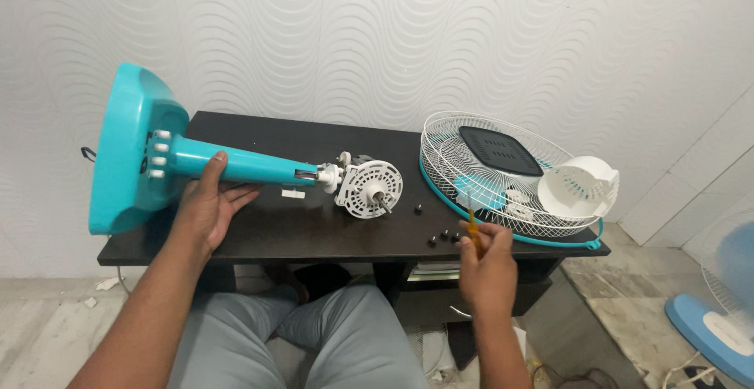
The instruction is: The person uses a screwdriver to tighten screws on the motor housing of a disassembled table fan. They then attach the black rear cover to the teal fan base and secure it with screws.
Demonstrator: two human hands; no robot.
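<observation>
A teal table fan stand (236, 165) lies on its side on the dark table (259, 133), its base (126, 149) at the left and its bare white motor plate (367, 188) pointing right. My left hand (208, 204) grips the teal stem from below. My right hand (487, 267) is near the table's front edge and holds a small orange-handled screwdriver (471, 220) upright. Several small black screws (444, 237) lie on the table just left of that hand.
White wire fan grilles (503, 170) with a teal rim, a black cover and a white motor housing (581, 186) lie at the table's right end. A small white part (293, 193) rests under the stem. Another blue fan (722, 310) stands on the floor at right.
</observation>
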